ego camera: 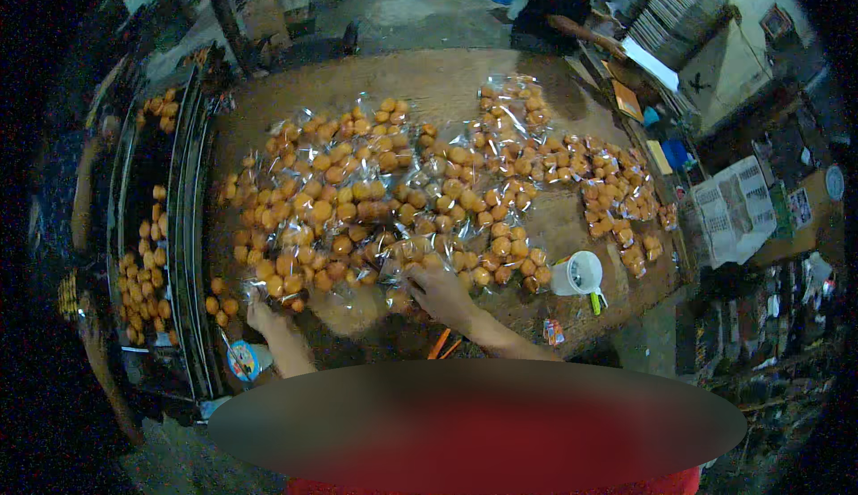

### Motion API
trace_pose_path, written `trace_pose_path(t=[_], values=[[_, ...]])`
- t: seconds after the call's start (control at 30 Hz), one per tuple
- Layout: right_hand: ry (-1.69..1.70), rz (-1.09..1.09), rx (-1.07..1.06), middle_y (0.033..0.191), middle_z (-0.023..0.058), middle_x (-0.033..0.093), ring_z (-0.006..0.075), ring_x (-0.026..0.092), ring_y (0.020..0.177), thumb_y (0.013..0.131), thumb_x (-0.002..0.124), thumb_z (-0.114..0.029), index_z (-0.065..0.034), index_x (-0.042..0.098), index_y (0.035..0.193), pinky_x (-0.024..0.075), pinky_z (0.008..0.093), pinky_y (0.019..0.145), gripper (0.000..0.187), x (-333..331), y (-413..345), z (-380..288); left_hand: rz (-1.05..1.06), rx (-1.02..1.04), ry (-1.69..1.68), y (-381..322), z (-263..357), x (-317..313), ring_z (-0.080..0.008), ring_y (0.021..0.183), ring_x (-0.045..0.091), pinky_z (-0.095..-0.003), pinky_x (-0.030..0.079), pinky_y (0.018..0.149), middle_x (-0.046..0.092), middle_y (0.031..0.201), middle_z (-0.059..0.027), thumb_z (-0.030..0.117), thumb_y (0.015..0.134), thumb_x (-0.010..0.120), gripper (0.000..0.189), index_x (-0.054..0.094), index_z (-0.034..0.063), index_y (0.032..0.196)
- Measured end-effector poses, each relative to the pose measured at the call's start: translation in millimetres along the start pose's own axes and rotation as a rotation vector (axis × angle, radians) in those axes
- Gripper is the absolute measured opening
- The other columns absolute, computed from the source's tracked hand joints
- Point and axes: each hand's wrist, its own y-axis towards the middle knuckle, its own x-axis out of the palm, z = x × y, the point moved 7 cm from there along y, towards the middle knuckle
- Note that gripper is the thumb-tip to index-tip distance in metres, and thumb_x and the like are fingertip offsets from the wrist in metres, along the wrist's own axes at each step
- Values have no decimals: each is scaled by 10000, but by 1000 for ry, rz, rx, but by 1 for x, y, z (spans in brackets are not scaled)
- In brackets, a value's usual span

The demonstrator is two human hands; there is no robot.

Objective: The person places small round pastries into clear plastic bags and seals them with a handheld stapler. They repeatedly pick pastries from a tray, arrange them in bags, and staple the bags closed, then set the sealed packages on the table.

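Observation:
Many clear plastic bags of round golden-brown balls, apparently baked or fried food, cover much of a wooden table. My left hand holds the edge of a clear bag at the near left of the pile. Farther right, my right hand reaches over the near side of the pile, its fingers at a clear bag; whether they grip it is unclear. A few loose balls lie left of my left hand. Orange-handled scissors, partly hidden, lie close to me.
A white plastic tub stands at the right, a blue-labelled cup at the near left. Beyond the table's left edge, a dark trough holds more balls, with another person's arms beside it. Another person stands at the far right.

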Motion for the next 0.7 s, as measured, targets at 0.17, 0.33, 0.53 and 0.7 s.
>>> trace_pose_path(t=[0.17, 0.33, 0.53, 0.7], values=[[216, -118, 345, 842, 117, 718, 237, 700, 794, 936, 670, -240, -63, 687, 1094, 530, 398, 710, 238, -73, 14, 63, -125, 279, 564, -106, 63, 44, -124, 742, 560, -292, 452, 627, 650, 830, -36, 234, 958, 666, 251, 697, -13, 987], [212, 66, 221, 866, 91, 730, 165, 676, 793, 935, 678, -229, -35, 703, 1101, 526, 349, 725, 257, -210, 51, 162, -408, 603, 1000, -218, 74, 142, -73, 701, 508, -259, 400, 606, 641, 761, -1, 240, 942, 697, 268, 720, -26, 919], [-116, -67, 228, 901, 169, 712, 307, 685, 811, 869, 672, -192, -47, 706, 1019, 533, 435, 743, 211, -328, 103, 326, -709, 453, 1117, -331, -33, 282, -103, 797, 602, -257, 478, 760, 708, 897, -40, 173, 928, 693, 215, 741, -23, 1001], [-602, -696, 147, 933, 142, 729, 346, 700, 860, 768, 731, -201, -72, 694, 1062, 546, 450, 771, 322, -306, 186, 437, -910, 282, 1163, -385, -143, 371, -129, 932, 660, -274, 508, 845, 742, 1007, -84, 106, 918, 687, 173, 744, -12, 1032]])
